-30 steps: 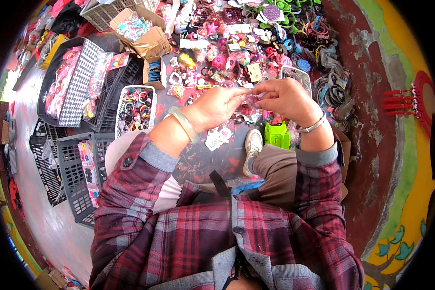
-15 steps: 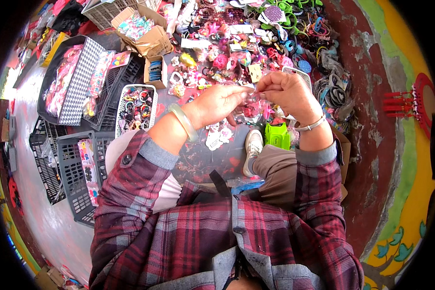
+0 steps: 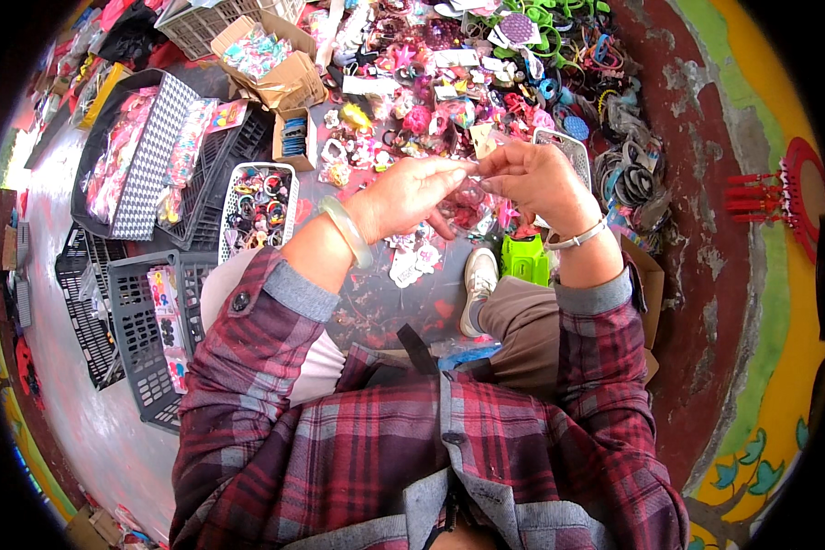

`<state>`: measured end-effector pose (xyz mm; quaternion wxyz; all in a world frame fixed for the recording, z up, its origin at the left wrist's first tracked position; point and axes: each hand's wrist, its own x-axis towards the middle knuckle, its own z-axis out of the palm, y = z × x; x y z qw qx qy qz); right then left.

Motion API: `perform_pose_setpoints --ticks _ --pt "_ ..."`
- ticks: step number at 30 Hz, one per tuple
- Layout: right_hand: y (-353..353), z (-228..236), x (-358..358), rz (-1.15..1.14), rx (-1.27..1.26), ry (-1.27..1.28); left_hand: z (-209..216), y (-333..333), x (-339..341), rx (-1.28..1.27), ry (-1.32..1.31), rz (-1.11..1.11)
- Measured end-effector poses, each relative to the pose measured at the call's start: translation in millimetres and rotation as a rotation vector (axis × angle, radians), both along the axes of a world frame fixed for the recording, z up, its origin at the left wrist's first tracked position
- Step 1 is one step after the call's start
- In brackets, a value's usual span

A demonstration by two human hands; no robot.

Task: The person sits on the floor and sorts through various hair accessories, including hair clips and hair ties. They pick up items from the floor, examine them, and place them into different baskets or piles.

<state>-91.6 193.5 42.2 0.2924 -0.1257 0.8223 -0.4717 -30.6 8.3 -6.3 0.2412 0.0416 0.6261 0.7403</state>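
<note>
My left hand point(image 3: 412, 194) and my right hand point(image 3: 536, 181) meet above the pile of hair accessories point(image 3: 417, 119), with fingertips almost touching. Both are closed in a pinch on a small, clear, shiny piece that looks like a plastic bag point(image 3: 470, 195). Its contents, if any, cannot be made out against the pink things behind it. A pale bangle point(image 3: 346, 231) circles my left wrist, and a thin silver bracelet point(image 3: 577, 236) my right one. Under my right wrist stands a bright green plastic object point(image 3: 525, 259). Several white and pink cut-out pieces point(image 3: 412, 263) lie below my left hand.
Left of me are a white basket of hair ties point(image 3: 258, 206), a grey crate point(image 3: 147, 330) and a houndstooth-patterned box point(image 3: 151, 156). Small cardboard boxes point(image 3: 293, 137) stand farther off. Green headbands point(image 3: 550, 41) and dark hair bands point(image 3: 634, 179) are heaped at the right.
My right hand has turned slightly and shifted a little down, its fingers straighter. My left hand stays nearly in place, and the clear piece remains between them.
</note>
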Motion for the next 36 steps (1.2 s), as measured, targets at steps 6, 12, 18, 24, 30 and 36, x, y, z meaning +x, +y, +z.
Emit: perform_pose_setpoints --ticks 6,12,18,24,30,36 --pt "-1.2 -1.8 -0.5 0.013 -0.08 -0.009 0.4 1.0 -2.7 0.079 -0.069 -0.046" --pt "-5.7 -3.5 2.3 -0.108 -0.127 -0.015 -2.2 2.3 -4.2 0.078 -0.076 -0.041" --pt "-4.7 -12.0 0.7 0.038 -0.08 0.071 5.8 1.9 -2.0 0.032 -0.096 -0.005" --pt "-6.9 -15.5 1.1 0.093 -0.097 0.186 -4.3 4.4 -3.8 0.066 -0.052 0.001" --pt "-6.2 4.9 5.6 0.07 -0.178 0.039 -12.3 2.2 -5.0 0.063 0.003 0.079" --pt "-0.1 -4.7 -0.8 -0.002 -0.138 0.307 1.2 -1.6 -6.0 0.097 -0.11 0.162"
